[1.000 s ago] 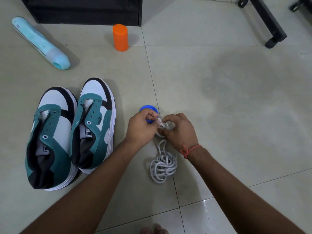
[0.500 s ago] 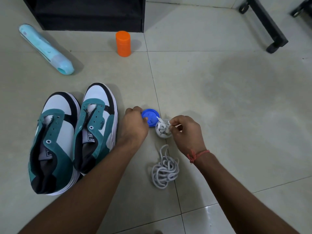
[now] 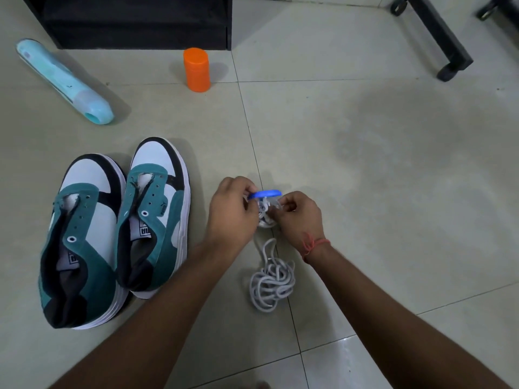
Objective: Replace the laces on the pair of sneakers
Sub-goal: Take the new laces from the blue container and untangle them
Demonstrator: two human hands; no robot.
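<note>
**Little legible text**

A small leaping-cat logo is showing on the teal side panel of the right sneaker (image 3: 157, 217). Tongue labels on both sneakers are carrying dark print, too blurred to read.

The two sneakers (image 3: 118, 234) are coloured teal, white and black, with white soles and white-ringed eyelets. A loose lace (image 3: 271, 284) in pale grey-white is seen on the floor (image 3: 393, 192), which is tiled in pale greenish grey with thin dark joints. A bright blue lid (image 3: 265, 194) is seen above a clear container (image 3: 264, 213) with white contents. A red thread (image 3: 313, 245) is worn on the right wrist. An orange cylinder (image 3: 197, 69), a light blue tube (image 3: 64, 81) and black furniture (image 3: 140, 21) are seen beyond.
</note>
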